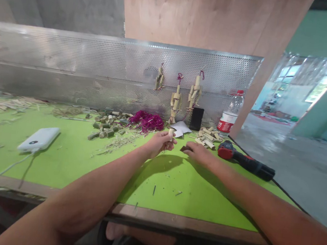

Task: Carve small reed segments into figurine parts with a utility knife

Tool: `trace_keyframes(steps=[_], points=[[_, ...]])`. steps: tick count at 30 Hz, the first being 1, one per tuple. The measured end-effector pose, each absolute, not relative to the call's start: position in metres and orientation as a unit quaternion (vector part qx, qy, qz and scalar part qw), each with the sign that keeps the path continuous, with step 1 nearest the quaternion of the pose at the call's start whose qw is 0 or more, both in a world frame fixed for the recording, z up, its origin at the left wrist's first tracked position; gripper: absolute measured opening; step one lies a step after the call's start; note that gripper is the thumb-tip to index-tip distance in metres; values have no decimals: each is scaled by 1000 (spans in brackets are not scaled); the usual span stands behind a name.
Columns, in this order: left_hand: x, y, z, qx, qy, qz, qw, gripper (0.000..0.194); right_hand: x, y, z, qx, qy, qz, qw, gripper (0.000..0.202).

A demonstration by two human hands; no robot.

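My left hand (160, 142) pinches a short pale wooden piece (170, 134), held upright above the green tabletop (157, 177). To its right, my right hand (197, 152) is closed on a small dark flat piece (186, 149), low over the green surface. The two hands are apart. Behind them lie a white paper (181, 128) and a tangle of magenta string (147, 122). Peeled pale pieces (209, 137) are heaped behind my right hand. Unpeeled greenish-brown pieces (106, 126) lie left of my left hand, with shavings (118, 143) nearby.
Jointed wooden figures (176, 102) hang against a perforated metal panel (99, 64). A dark phone (196, 119) and a red-capped bottle (228, 116) stand at the back. A red-black power tool (244, 160) lies at right, a white power bank (39, 140) with its cable at left.
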State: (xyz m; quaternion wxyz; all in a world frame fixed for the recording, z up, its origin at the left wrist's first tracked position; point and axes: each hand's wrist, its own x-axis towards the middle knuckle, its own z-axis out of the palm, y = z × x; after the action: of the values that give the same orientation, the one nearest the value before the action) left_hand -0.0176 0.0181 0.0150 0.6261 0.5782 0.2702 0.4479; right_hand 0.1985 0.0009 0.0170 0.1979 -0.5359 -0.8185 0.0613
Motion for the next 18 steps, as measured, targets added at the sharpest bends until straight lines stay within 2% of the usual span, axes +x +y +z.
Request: trace_keyframes(steps=[4, 6, 9, 13, 18], points=[[-9, 9, 13, 591, 232, 408, 656, 26, 194, -16, 26, -471, -744, 224, 417, 24], [-5, 6, 11, 599, 219, 395, 661, 30, 192, -21, 26, -418, -717, 271, 488, 25], [1, 2, 6, 639, 219, 368, 639, 31, 190, -27, 20, -403, -718, 293, 486, 27], [8, -4, 2, 741, 256, 323, 530, 23, 187, -33, 12, -464, -723, 267, 437, 32], [14, -10, -5, 790, 322, 317, 413, 22, 182, -33, 9, -471, -669, 328, 472, 29]])
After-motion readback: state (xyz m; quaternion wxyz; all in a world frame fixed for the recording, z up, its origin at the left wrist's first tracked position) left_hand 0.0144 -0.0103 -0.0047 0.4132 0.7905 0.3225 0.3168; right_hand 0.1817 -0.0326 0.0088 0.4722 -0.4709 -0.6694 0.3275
